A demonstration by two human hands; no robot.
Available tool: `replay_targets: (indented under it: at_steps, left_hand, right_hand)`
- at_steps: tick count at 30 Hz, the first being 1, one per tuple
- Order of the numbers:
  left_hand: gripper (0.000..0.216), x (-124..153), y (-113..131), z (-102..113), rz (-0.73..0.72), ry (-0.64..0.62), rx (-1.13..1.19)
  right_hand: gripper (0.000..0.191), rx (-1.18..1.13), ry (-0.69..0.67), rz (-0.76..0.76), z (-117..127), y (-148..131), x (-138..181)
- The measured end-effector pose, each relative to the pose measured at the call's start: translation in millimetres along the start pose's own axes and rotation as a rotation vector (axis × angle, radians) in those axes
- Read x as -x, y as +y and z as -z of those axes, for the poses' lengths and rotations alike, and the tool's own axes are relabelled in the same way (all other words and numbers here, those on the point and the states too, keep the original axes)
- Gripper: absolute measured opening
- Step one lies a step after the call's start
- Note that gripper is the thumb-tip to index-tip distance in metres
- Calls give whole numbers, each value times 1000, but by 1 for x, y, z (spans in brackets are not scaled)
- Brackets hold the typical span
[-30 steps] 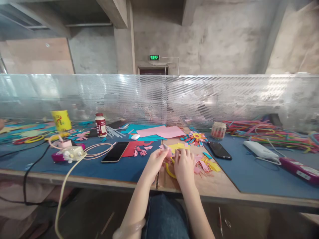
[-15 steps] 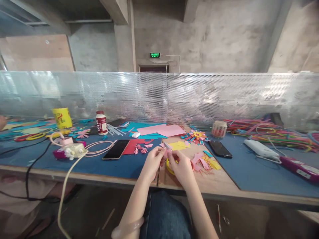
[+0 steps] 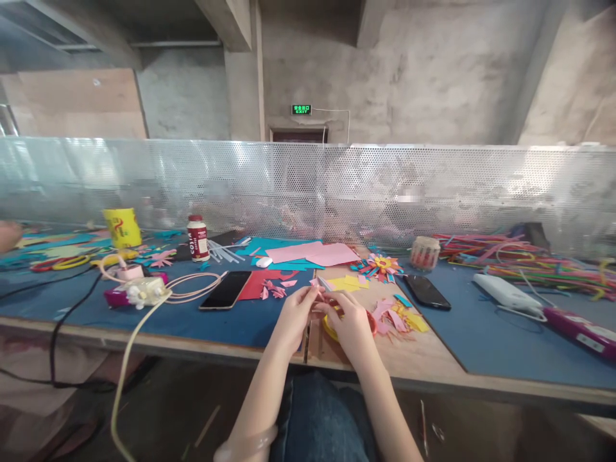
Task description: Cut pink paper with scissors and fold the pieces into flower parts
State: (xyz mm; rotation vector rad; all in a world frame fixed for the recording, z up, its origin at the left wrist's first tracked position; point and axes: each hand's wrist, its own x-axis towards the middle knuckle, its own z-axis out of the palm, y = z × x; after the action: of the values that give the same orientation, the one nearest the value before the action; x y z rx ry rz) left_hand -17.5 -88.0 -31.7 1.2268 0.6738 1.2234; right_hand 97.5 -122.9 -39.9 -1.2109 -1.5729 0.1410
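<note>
Near side of the paper flower, slightly left, head view: left hand and right hand meet over the tabletop.
Left grip: thumb and fingers drawn together, apparently pinching a small pink piece, mostly covered.
Right grip: fingers bent in toward the left fingertips; cannot tell whether they pinch the piece too.
Pink piece: one, at the meeting fingertips, left of and nearer than the flower.
Scissors: two pairs. Yellow-and-red scissors below the right hand, nearer than the flower; held or lying, cannot tell. A second pair lies well left of it.
Step, my judgement: close fingertip work on the pink piece.
Next move, my judgement: calls for a light, steady pinch, the paper being small, and care around the scissors.
Phones: two; one left of the flower, one just right, both nearer.
Pink sheets: two, it seems, left of the flower.
Containers: three. Yellow tub and red-capped bottle, well left of the flower; jar, just right.
Scraps: pink and yellow, nearer than the flower, too jumbled to count.
Other person's hand: one, far left of the flower.
</note>
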Motion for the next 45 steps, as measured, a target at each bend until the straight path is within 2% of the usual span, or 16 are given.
replay_targets:
  at_steps: [9, 15, 18, 23, 27, 30, 36, 38, 42, 45]
  left_hand:
    - [33, 3, 0, 1, -41, -28, 12]
    - [37, 3, 0, 2, -13, -57, 48]
    - [38, 4, 0, 3, -4, -63, 72]
    - [36, 7, 5, 0, 11, -55, -4]
    - [33, 11, 9, -3, -26, -141, -138]
    - [32, 12, 9, -2, -48, -163, -181]
    - [31, 11, 4, 0, -106, -139, -284]
    - [31, 10, 3, 1, -111, -136, -278]
    - [31, 9, 2, 1, -92, -129, -179]
    - [28, 8, 0, 1, -31, -116, -70]
  right_hand:
    - [15, -120, 70, -22, 3, -4, -1]
    - [12, -134, 115, -77, 2, -1, -1]
    - [14, -112, 114, -81, 1, 0, 0]
    - [16, 31, 133, 49, -2, 0, 0]
    - [16, 83, 166, -3, -3, 4, 0]
    - [15, -19, 155, -156, -1, 5, 1]
    - [21, -443, 115, -447, 6, 1, 3]
    - [21, -472, 86, -441, 7, 1, 4]
    - [24, -457, 103, -335, 10, 4, 4]
    - [28, -572, 92, -389, 13, 6, 3]
